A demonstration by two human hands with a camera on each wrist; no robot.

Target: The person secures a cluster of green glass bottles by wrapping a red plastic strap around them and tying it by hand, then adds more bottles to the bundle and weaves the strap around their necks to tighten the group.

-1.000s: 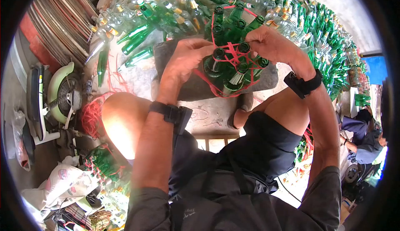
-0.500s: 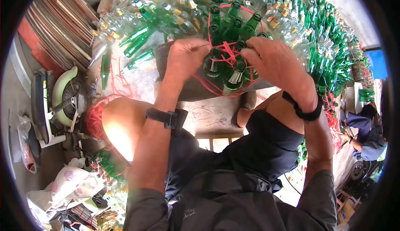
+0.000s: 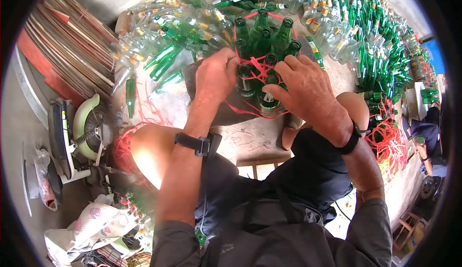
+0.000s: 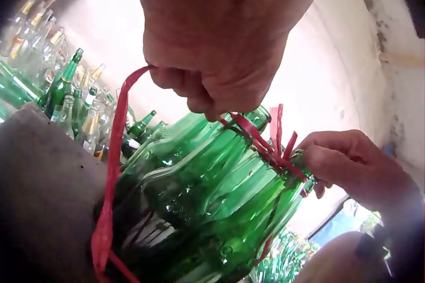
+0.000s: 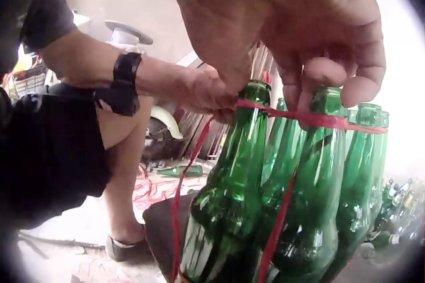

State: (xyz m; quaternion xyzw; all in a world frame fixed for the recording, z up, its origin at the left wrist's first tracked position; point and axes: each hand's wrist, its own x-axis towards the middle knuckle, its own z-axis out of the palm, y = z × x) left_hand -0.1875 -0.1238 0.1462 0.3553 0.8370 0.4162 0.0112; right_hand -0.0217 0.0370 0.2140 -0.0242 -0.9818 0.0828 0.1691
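A cluster of green glass bottles (image 3: 263,40) stands upright in the head view, with red plastic strap (image 3: 260,68) looped around and crossed between the necks. At the cluster's left side, my left hand (image 3: 215,77) grips the strap; in the left wrist view a length of strap (image 4: 114,157) hangs from its curled fingers. My right hand (image 3: 310,82) is over the near right bottles. The right wrist view shows its fingers curled around a bottle neck (image 5: 327,102), touching the strap there, with the thumb beside another neck. Beneath the bottles is a dark slab (image 4: 46,183).
Heaps of green and clear bottles (image 3: 332,26) lie behind and to the right. Loose red strap (image 3: 387,144) is piled at right. A wheel with a pale green fender (image 3: 89,130) and a stack of long strips (image 3: 62,41) are at left. Another person (image 3: 423,142) is at far right.
My right hand has come nearer, from the cluster's right side to over its front bottles, with the thumb now spread. My left hand stays at the left side with the strap.
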